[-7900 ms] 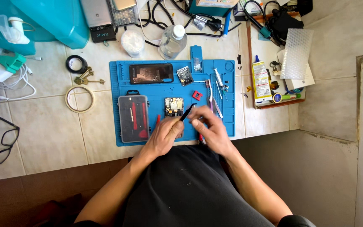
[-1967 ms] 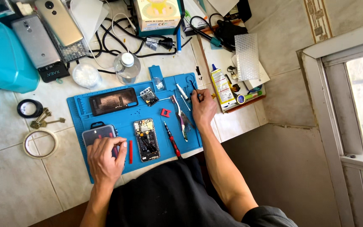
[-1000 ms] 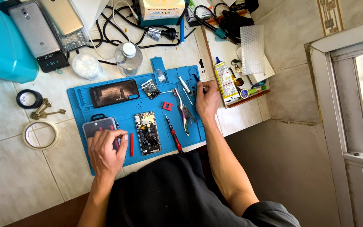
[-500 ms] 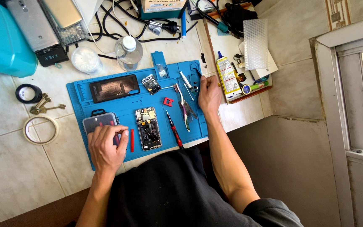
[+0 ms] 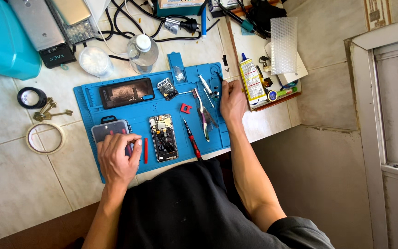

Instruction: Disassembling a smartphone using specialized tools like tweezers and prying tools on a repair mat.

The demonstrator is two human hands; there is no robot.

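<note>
My left hand point(image 5: 117, 157) rests flat on a grey tool case point(image 5: 108, 130) at the near left of the blue work mat point(image 5: 139, 108). My right hand point(image 5: 232, 102) lies at the mat's far right edge, fingertips at the small compartments point(image 5: 215, 77) there; what it grips is hidden. An opened phone point(image 5: 163, 137) lies in the mat's middle with a red-handled screwdriver point(image 5: 192, 139) beside it. A black phone back cover point(image 5: 126, 92) lies further back. Tweezers and pliers point(image 5: 203, 115) lie just left of my right hand.
A glue bottle point(image 5: 251, 83) sits on a wooden tray right of the mat. Behind the mat stand a clear bottle point(image 5: 142, 53), cables and a teal container point(image 5: 3, 41). Keys point(image 5: 49, 109) and tape rolls point(image 5: 45, 137) lie to the left. The counter edge drops off at right.
My right hand has stayed at the mat's right edge and my left on the case over the last second; much earlier both hands worked together over the mat's front centre.
</note>
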